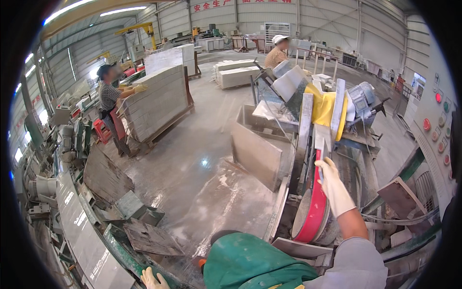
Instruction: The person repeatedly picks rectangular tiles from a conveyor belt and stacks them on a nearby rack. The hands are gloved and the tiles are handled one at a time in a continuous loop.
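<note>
My right hand (334, 185), in a cream work glove, reaches forward over a red conveyor belt (312, 216). Its fingers are closed around a small bluish-grey edge that I cannot identify. Just ahead, a pale strip (321, 138) lies on the belt below a yellow cover (323, 107) on a machine with a motor (361, 98). At the lower left edge, my gloved left hand (154, 279) has its fingers apart and holds nothing visible. It is beside the green frame (126, 257) of a line carrying long, shiny pale slabs (79, 226). A green apron (250, 265) covers my front.
A control panel (435, 123) with coloured buttons stands on the right. Brown boards (255, 149) form a bin left of the belt. One co-worker (111, 98) touches a slab stack (159, 98); another (277, 52) stands behind the machine. Loose boards (149, 236) lie near the left line.
</note>
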Motion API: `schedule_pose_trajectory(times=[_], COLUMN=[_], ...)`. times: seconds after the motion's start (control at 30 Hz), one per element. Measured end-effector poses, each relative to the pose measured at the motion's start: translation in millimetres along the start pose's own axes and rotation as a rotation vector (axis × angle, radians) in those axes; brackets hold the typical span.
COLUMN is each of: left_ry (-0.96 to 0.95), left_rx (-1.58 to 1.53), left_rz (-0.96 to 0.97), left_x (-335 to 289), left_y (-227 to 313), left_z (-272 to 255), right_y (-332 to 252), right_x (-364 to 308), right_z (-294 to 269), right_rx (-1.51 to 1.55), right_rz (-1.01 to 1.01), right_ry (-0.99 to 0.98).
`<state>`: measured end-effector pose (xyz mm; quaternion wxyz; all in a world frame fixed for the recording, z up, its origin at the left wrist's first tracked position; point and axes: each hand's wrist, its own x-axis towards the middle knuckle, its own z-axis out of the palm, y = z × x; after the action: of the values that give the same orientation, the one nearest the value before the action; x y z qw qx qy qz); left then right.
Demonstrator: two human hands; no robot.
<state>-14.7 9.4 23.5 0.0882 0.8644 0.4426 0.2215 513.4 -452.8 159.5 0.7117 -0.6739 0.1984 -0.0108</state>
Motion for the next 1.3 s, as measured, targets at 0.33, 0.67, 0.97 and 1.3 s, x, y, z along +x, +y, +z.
schedule_pose_trajectory(times=[0.33, 0.67, 0.97, 1.3], left_ry=[0.052, 0.049, 0.927, 1.057], left_rx=[-0.768, -2.114, -1.791, -1.541], left_rz=[-0.288, -0.633, -0.930, -1.162], left_x=[56, 75, -7, -62], left_y=[19, 86, -52, -118], left_z=[19, -19, -52, -45], right_y=[22, 40, 104, 111], right_x=[-99, -345, -394, -20], right_z=[182, 308, 354, 245], right_rx=[-0.254, -0.845, -0.950, -0.904], right_rz=[-0.088, -1.458, -1.872, -1.206], right_ry=[-0.745, -1.832, -1.770, -1.060])
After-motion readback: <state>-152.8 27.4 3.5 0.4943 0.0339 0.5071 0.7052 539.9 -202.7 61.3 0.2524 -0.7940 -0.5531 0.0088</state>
